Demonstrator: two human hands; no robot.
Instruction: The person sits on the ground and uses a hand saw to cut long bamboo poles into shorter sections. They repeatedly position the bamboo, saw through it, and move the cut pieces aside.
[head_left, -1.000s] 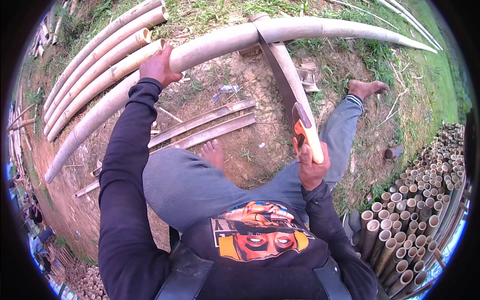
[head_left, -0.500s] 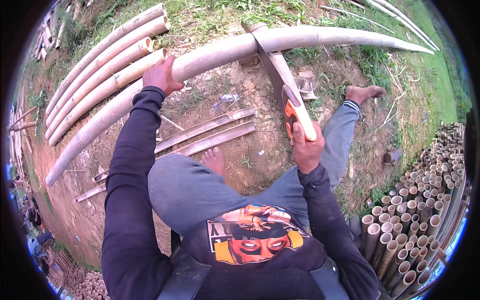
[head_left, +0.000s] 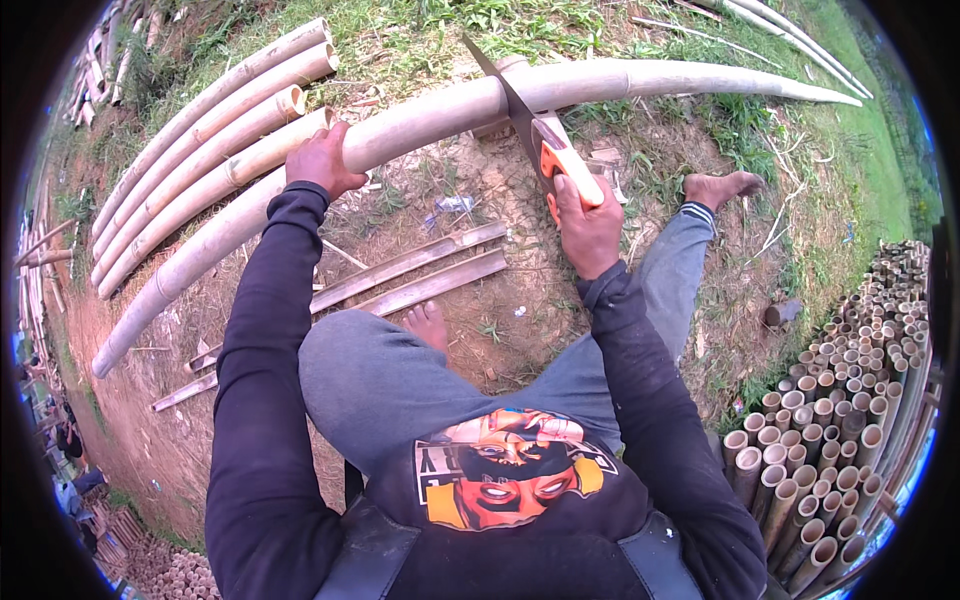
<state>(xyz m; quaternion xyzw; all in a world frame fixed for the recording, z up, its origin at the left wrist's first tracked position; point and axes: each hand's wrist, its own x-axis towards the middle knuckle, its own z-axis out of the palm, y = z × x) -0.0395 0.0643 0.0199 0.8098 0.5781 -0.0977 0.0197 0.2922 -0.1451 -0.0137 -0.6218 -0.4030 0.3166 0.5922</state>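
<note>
A long, pale bamboo pole (head_left: 425, 126) is clasped by the curled left hand (head_left: 323, 163). Rightward, an orange-handled metal handsaw (head_left: 529, 130) is gripped in the closed right hand (head_left: 592, 228).

Four bamboo poles (head_left: 205, 155) are lying at ten o'clock, pale poles (head_left: 780, 35) at two; hollow tubes (head_left: 820, 405) are crowding four o'clock.

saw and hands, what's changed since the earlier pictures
The right hand has pushed the saw forward and slightly left, away from the body, so it juts further past the far side of the pole. Nothing was taken hold of or let go. The left hand still grips the pole.
</note>
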